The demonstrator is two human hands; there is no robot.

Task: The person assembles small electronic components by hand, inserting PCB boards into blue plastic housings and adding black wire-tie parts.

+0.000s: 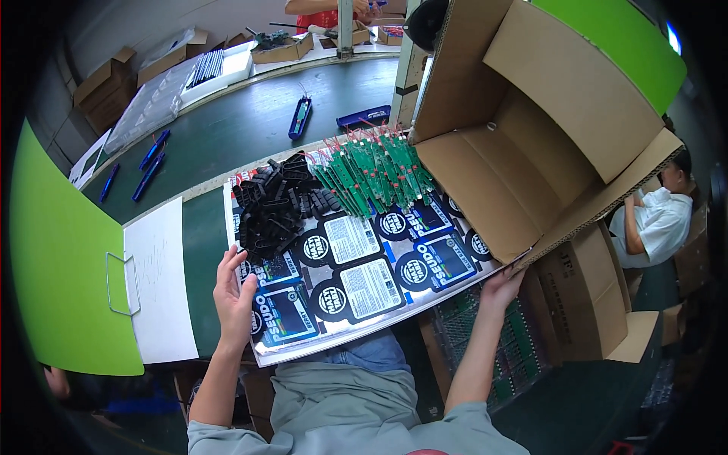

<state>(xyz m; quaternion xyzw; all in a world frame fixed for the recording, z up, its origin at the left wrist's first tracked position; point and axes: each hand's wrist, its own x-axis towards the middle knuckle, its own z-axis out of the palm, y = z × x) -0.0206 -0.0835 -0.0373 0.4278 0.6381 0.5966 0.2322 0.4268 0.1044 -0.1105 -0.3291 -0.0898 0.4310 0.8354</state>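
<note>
A shiny printed sheet (364, 284) with round and square blue labels lies across the bench in front of me. A heap of small black plastic parts (274, 205) sits on its far left. A fan of green circuit boards (371, 171) with red wires lies on its far middle. My left hand (233, 292) rests on the sheet's left edge with fingers spread, just below the black parts. My right hand (502, 282) grips the sheet's right edge, under the flap of a large open cardboard box (531, 144).
A dark green conveyor belt (243, 125) runs behind, carrying blue tools (300, 117) and pens (152, 152). A green divider (57, 258) and a white sheet (159, 277) stand left. Trays and small boxes (284, 49) lie beyond. Another person in white (652, 220) sits right; someone's arms (326, 7) show at top.
</note>
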